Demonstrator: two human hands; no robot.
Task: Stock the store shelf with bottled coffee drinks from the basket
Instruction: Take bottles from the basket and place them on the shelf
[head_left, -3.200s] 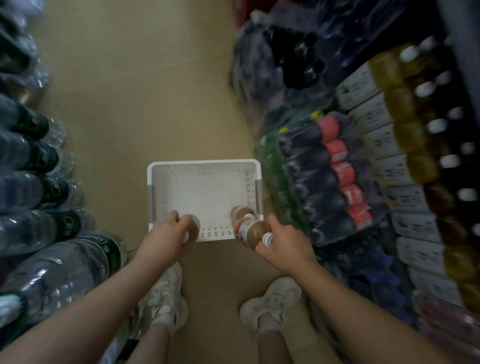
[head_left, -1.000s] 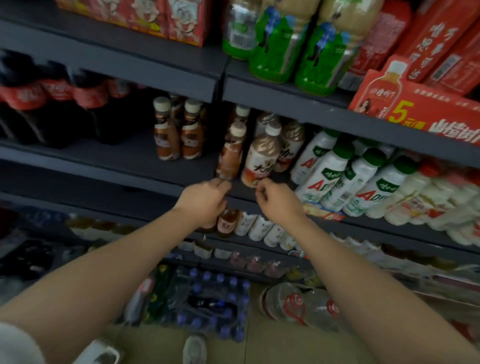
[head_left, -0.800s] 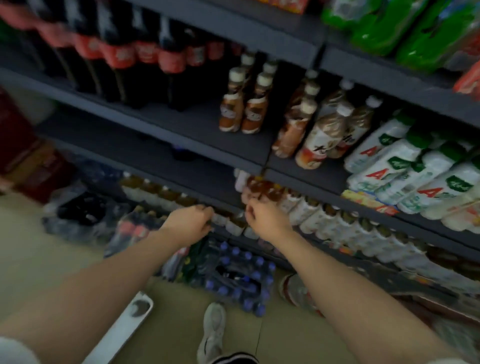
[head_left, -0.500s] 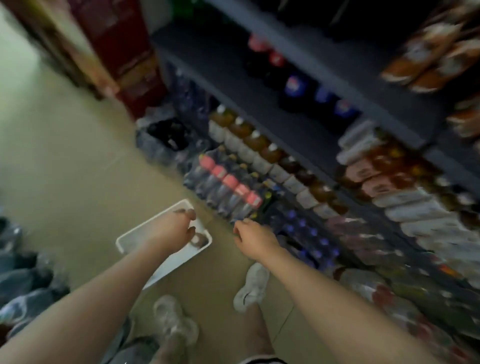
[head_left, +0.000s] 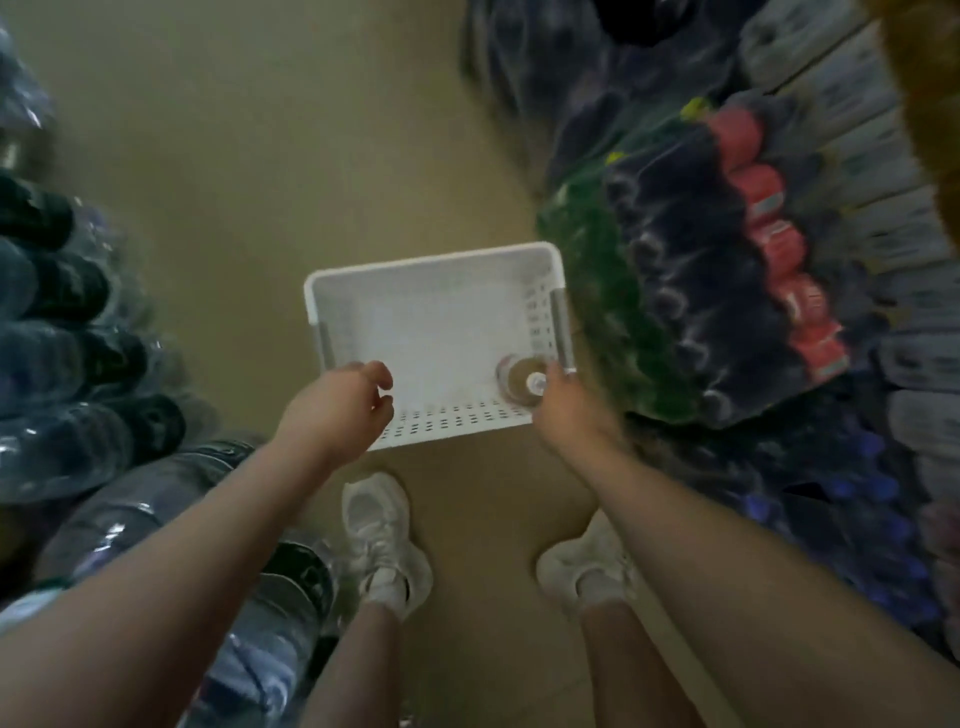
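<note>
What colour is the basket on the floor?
White, with small slotted holes in its walls; the basket shows best in the head view.

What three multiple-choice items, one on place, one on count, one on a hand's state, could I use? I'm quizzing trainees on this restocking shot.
1. Where does the white basket stand?
A. On a shelf
B. On the floor, ahead of the person's shoes
C. On a cart

2. How many coffee bottles show in the basket?
A. One
B. Three
C. Five

3. What is the left hand doing?
A. Gripping a bottle
B. Lifting the basket by its handle
C. Hovering over the basket's near left corner, fingers loosely curled, holding nothing

Key: 1 B, the basket sits on the tan floor beyond the white shoes. 2 A, a single bottle shows, in the near right corner, with the right hand at its cap. 3 C, nothing lies between the left hand's fingers.
</note>
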